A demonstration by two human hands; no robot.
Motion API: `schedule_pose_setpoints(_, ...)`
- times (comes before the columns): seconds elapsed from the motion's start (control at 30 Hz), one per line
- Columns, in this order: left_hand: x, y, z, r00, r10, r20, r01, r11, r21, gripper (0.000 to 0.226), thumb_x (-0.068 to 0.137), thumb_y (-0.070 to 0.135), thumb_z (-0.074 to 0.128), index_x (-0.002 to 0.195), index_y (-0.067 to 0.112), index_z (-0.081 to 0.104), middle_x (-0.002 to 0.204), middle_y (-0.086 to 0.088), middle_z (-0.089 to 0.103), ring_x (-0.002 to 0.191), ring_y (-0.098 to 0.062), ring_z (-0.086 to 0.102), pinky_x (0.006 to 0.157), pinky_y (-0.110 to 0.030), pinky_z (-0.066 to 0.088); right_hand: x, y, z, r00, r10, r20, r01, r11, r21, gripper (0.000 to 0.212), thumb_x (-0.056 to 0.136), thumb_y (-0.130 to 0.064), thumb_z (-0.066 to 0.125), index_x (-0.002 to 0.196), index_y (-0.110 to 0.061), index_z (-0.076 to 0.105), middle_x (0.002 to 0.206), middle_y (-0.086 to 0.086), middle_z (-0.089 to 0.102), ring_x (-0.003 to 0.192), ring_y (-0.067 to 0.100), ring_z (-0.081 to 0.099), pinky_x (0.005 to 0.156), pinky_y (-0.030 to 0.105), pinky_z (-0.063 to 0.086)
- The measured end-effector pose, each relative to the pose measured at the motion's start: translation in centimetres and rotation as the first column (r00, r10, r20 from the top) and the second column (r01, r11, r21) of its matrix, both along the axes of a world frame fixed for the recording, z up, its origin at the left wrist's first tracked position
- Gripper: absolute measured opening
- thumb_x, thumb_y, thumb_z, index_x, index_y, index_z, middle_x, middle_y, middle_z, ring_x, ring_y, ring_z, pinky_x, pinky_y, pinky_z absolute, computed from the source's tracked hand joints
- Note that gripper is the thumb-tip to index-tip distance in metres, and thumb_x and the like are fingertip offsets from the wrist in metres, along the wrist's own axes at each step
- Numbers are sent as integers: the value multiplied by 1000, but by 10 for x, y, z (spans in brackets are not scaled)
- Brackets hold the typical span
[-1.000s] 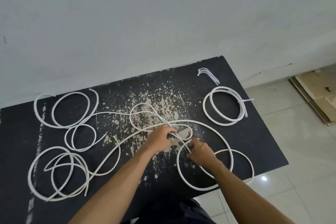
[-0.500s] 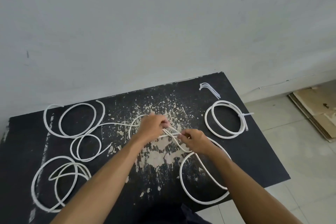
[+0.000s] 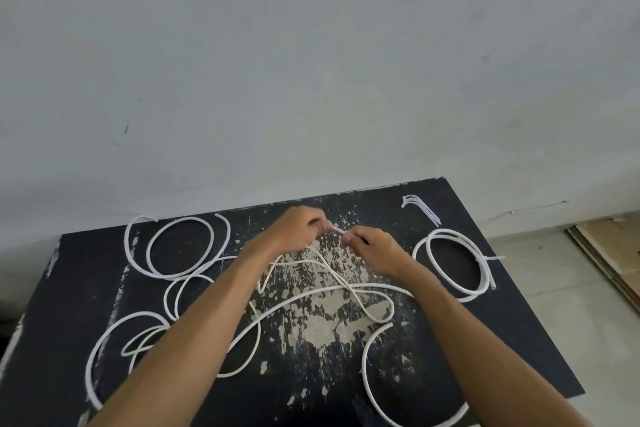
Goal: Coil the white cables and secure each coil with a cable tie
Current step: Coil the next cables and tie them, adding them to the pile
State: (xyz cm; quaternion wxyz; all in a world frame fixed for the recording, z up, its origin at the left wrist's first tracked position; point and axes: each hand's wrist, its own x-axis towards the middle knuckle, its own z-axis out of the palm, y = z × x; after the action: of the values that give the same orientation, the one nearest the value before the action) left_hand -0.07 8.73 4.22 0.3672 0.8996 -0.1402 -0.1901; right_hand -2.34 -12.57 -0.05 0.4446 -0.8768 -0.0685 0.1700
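1. Head view, landmark = worn patch of bare wood in the middle of the black scuffed tabletop.
2. Change: both hands have moved from the near side of the patch up to its far edge, lifting the cable with them. The camera has also tilted up, so there is more wall and less table.
3. Left hand: fingers curled, pinching the loose white round cable near its end. Right hand: fingers curled, pinching the same cable just beside the left. Hands nearly touching; a short stub of cable shows between them.
4. The cable hangs from the hands and trails back over the patch in slack crossings, then sweeps out in a big arc right of and nearer than the patch.
5. Meaning, my read: cable end found, start of a fresh coil. No loops formed in hand yet.
6. Done: white cable coil with a tie on it, right of the patch.
7. Spare bundle of white cable ties, far right of the patch, untouched.
8. Other loose white cable loops left of the patch are still uncoiled.
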Motion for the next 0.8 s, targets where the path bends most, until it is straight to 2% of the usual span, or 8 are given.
schedule_pose_setpoints(0.1,10,34,21,950,298,89,-279,943,-180,24,107,15,45,90,16,63,67,-2,54,48,-8,43,43,-13,39,3,-17,6,999,-38,21,39,997,-61,32,106,-43,45,87,-32,68,66,-7,58,54,9,45,49,18,38)
schedule_pose_setpoints(0.2,17,71,41,854,512,92,-462,829,-315,31,104,21,53,80,9,68,61,-5,53,50,-15,45,49,-22,43,2,-33,5,989,-137,63,142,985,-94,37,106,-47,45,82,-31,69,71,4,63,64,13,53,61,30,43)
schedule_pose_setpoints(0.37,17,66,58,976,187,-109,-207,954,-217,21,100,22,58,93,12,75,76,-6,72,49,-15,60,55,-25,50,8,-11,21,990,-97,98,99,995,-17,40,106,-49,43,81,-33,69,70,-2,60,59,10,48,59,29,41)
schedule_pose_setpoints(0.47,14,48,59,996,87,-22,-89,989,-120,22,102,32,58,97,17,73,70,-1,66,44,-8,55,53,-22,48,12,6,37,989,-83,121,76,995,58,38,106,-48,43,84,-32,69,62,-18,58,56,1,46,60,25,41)
schedule_pose_setpoints(0.53,14,43,58,992,111,55,-104,987,-119,25,103,29,57,89,14,71,60,3,54,40,-5,43,46,-21,39,14,10,44,990,-82,112,71,992,101,36,107,-44,45,85,-29,70,61,-19,59,59,3,50,64,31,45)
schedule_pose_setpoints(0.63,16,52,57,959,265,100,-232,937,-263,27,105,25,54,85,15,69,58,6,48,39,1,34,44,-16,31,15,5,48,991,-41,125,43,999,-17,29,107,-38,47,91,-28,69,78,-5,71,69,23,61,72,39,54)
schedule_pose_setpoints(0.7,18,61,58,936,341,84,-293,890,-349,28,104,24,54,83,16,71,56,7,47,40,1,33,41,-13,31,15,0,44,992,-49,118,61,993,-99,26,107,-36,48,94,-28,69,80,7,70,64,23,56,64,34,50)
schedule_pose_setpoints(0.8,15,68,51,950,313,2,-292,888,-354,29,105,26,54,85,16,72,57,9,51,41,-3,37,43,-14,32,12,0,42,991,-105,82,110,992,-59,24,108,-29,48,95,-23,68,77,7,68,63,14,57,60,26,50)
